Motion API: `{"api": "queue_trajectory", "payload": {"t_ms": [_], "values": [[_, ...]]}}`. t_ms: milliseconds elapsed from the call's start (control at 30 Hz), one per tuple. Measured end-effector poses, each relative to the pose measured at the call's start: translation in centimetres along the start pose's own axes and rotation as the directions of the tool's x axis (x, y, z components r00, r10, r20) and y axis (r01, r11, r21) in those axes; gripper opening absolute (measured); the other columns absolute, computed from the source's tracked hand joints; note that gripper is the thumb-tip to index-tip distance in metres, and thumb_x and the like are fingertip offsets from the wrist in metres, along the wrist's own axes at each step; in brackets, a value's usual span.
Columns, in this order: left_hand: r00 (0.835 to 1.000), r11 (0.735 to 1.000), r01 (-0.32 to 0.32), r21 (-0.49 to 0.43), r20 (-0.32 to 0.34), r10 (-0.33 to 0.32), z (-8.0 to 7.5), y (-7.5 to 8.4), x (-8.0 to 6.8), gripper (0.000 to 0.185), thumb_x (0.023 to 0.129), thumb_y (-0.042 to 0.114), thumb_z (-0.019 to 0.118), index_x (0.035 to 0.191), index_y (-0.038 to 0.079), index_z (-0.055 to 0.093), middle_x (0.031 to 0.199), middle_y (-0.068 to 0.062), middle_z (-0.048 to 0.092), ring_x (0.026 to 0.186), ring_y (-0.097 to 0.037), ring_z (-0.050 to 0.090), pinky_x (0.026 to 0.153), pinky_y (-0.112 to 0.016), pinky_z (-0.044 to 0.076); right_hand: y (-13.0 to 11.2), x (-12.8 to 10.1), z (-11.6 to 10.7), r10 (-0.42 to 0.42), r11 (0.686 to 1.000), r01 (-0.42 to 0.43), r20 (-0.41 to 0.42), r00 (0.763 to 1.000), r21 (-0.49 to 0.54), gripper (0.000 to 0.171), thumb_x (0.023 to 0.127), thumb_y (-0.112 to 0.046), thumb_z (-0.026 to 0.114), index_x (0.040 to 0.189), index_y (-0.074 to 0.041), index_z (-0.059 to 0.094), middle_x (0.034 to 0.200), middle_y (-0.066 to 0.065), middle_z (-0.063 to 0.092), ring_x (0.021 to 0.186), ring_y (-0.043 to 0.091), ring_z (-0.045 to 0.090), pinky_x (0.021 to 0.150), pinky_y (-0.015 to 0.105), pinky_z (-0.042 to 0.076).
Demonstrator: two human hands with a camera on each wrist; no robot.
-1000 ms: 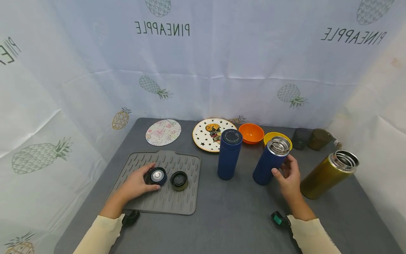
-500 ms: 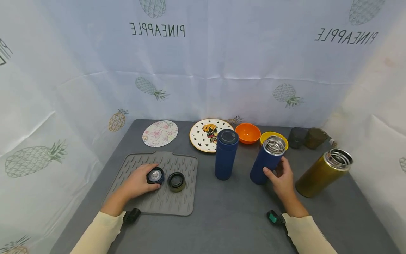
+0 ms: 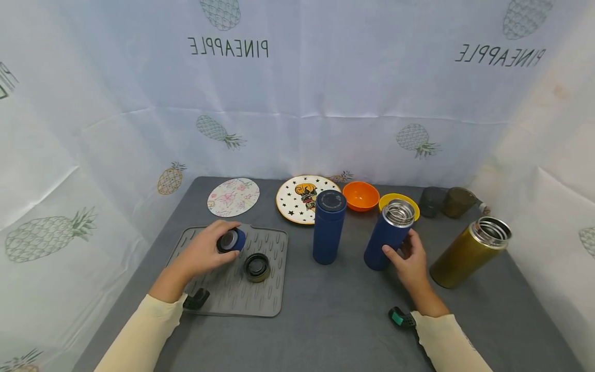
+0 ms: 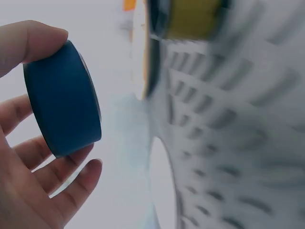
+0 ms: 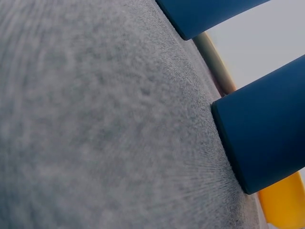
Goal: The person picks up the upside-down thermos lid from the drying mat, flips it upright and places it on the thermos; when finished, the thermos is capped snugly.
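My left hand (image 3: 206,253) grips a blue flask lid (image 3: 231,240) and holds it lifted above the grey ribbed mat (image 3: 274,243); the left wrist view shows the blue lid (image 4: 64,100) pinched between thumb and fingers. An olive lid (image 3: 257,267) lies on the mat beside it. My right hand (image 3: 406,258) holds the open blue flask (image 3: 388,235), which tilts on the table, its steel mouth uncovered; the flask's base (image 5: 262,138) shows in the right wrist view. A second blue flask (image 3: 328,227) stands capped to its left.
A gold open flask (image 3: 469,251) leans at the right. Behind stand a floral plate (image 3: 233,197), a starred plate (image 3: 295,199), an orange bowl (image 3: 360,196), a yellow bowl (image 3: 415,206) and two dark cups (image 3: 446,202). Pineapple-print sheets wall in the grey table (image 3: 325,320).
My left hand has lifted the blue lid off the mat and tipped it toward the right. The right hand keeps its hold on the open blue flask.
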State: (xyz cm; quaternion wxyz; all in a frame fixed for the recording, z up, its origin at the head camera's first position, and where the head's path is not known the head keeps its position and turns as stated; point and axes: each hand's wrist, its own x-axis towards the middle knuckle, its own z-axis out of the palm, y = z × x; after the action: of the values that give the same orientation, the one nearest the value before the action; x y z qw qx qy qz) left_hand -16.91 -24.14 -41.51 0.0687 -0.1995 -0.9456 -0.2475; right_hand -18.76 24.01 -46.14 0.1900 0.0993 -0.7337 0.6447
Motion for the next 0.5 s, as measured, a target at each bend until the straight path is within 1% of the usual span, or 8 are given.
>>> {"api": "queue_trajectory", "payload": {"t_ms": [100, 167, 300, 400, 500], "values": [[1.000, 0.999, -0.025, -0.025, -0.013, 0.025, -0.2, 1.0, 1.1, 0.065, 0.083, 0.035, 0.077, 0.140, 0.018, 0.051, 0.130, -0.005, 0.054, 0.106, -0.024, 0.057, 0.080, -0.048, 0.050, 0.3, -0.1, -0.1, -0.023, 1.000, 0.023, -0.007, 1.000, 0.007, 0.057, 0.081, 0.013, 0.066, 0.133, 0.010, 0.043, 0.119, -0.008, 0.055, 0.109, 0.011, 0.054, 0.094, 0.020, 0.042], [0.999, 0.999, -0.039, -0.035, -0.001, 0.039, -0.1, 1.6, 1.8, 0.065, 0.084, 0.040, 0.075, 0.140, 0.018, 0.051, 0.131, -0.004, 0.054, 0.109, -0.023, 0.057, 0.082, -0.047, 0.050, 0.5, -0.3, -0.1, -0.035, 0.999, 0.035, -0.010, 0.999, 0.010, 0.057, 0.081, 0.013, 0.066, 0.133, 0.008, 0.045, 0.119, -0.008, 0.056, 0.108, 0.010, 0.054, 0.094, 0.019, 0.042], [0.998, 0.996, -0.062, -0.058, 0.022, 0.063, 0.4, 2.7, 2.9, 0.067, 0.083, 0.050, 0.073, 0.139, 0.019, 0.052, 0.132, -0.003, 0.055, 0.112, -0.022, 0.056, 0.085, -0.046, 0.051, 1.9, -0.4, -0.4, -0.022, 1.000, 0.022, -0.013, 1.000, 0.004, 0.060, 0.080, 0.014, 0.067, 0.135, 0.004, 0.045, 0.121, -0.007, 0.056, 0.110, 0.010, 0.054, 0.094, 0.019, 0.041], [0.999, 0.996, -0.046, -0.082, -0.001, 0.046, 0.4, 3.3, 3.5, 0.067, 0.081, 0.053, 0.074, 0.135, 0.017, 0.054, 0.129, -0.002, 0.057, 0.110, -0.023, 0.057, 0.085, -0.048, 0.050, 3.1, -0.2, -0.6, -0.003, 1.000, 0.003, -0.010, 1.000, 0.006, 0.061, 0.081, 0.013, 0.067, 0.137, 0.002, 0.044, 0.123, -0.005, 0.055, 0.112, 0.011, 0.053, 0.096, 0.020, 0.041], [1.000, 0.995, -0.010, -0.102, -0.031, 0.007, 0.3, 3.4, 3.7, 0.067, 0.078, 0.056, 0.075, 0.131, 0.018, 0.056, 0.121, 0.000, 0.060, 0.102, -0.022, 0.057, 0.083, -0.047, 0.050, 3.4, 0.2, -0.5, 0.001, 1.000, -0.001, -0.005, 1.000, 0.008, 0.061, 0.083, 0.009, 0.069, 0.138, -0.001, 0.044, 0.125, -0.002, 0.055, 0.114, 0.013, 0.053, 0.097, 0.021, 0.040]]}}
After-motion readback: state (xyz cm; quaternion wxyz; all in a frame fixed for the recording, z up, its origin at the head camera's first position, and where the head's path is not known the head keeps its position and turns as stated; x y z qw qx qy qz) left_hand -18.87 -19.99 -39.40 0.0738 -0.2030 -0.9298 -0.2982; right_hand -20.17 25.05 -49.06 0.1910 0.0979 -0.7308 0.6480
